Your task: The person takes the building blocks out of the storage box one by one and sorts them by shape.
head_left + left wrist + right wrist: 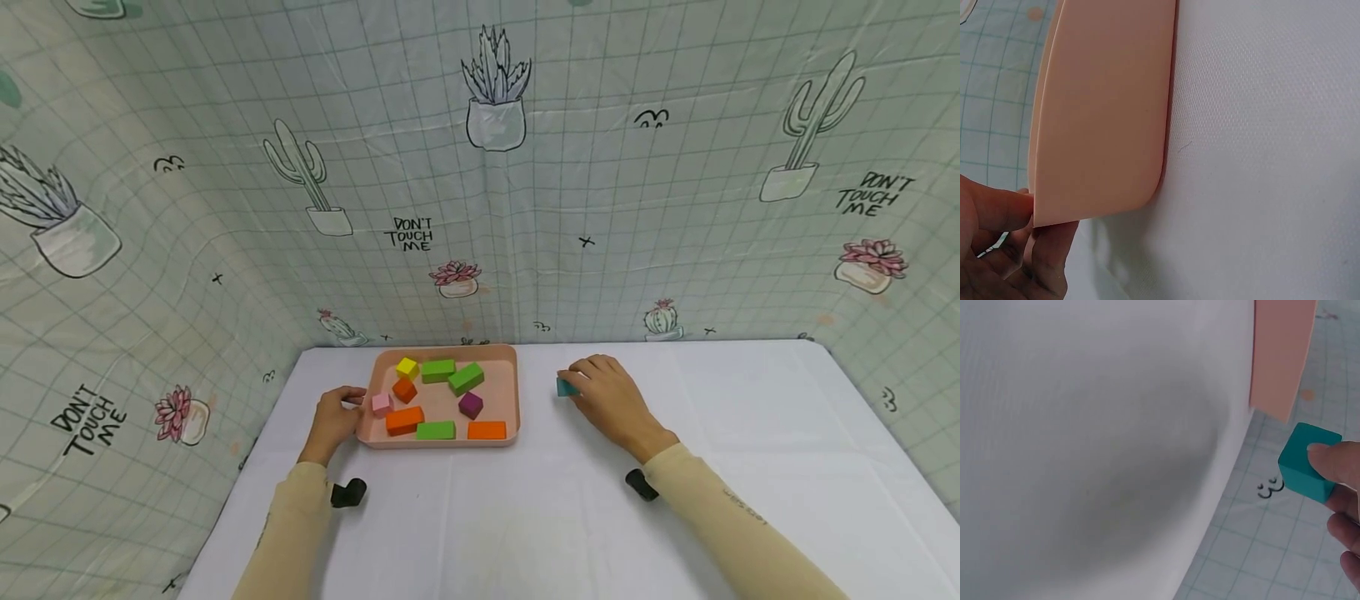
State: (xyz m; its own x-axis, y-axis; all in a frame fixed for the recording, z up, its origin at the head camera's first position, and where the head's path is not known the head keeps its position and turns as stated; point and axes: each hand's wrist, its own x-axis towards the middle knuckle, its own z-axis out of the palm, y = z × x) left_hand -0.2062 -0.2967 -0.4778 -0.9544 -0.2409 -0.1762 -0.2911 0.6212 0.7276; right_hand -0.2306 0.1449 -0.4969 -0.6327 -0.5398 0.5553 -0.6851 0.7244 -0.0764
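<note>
A shallow pink tray (438, 445) lies on the table toward the left in the head view. Its left rim is pinched between the thumb and fingers of my left hand (335, 421); the left wrist view shows this hand (1007, 250) at the tray's corner. To the right of the tray, my right hand (611, 400) pinches a teal cube (1307, 459), with the thumb flat on one face and fingertips behind it. In the right wrist view the cube is held up close to the tray's end (1279, 356), apart from it.
Several blocks sit in the tray: green blocks (438, 372), orange blocks (487, 430), a yellow cube (407, 368), a pink cube (382, 405) and a purple cube (471, 406). White cloth (495, 517) covers the table. A patterned curtain (555, 192) rises behind it.
</note>
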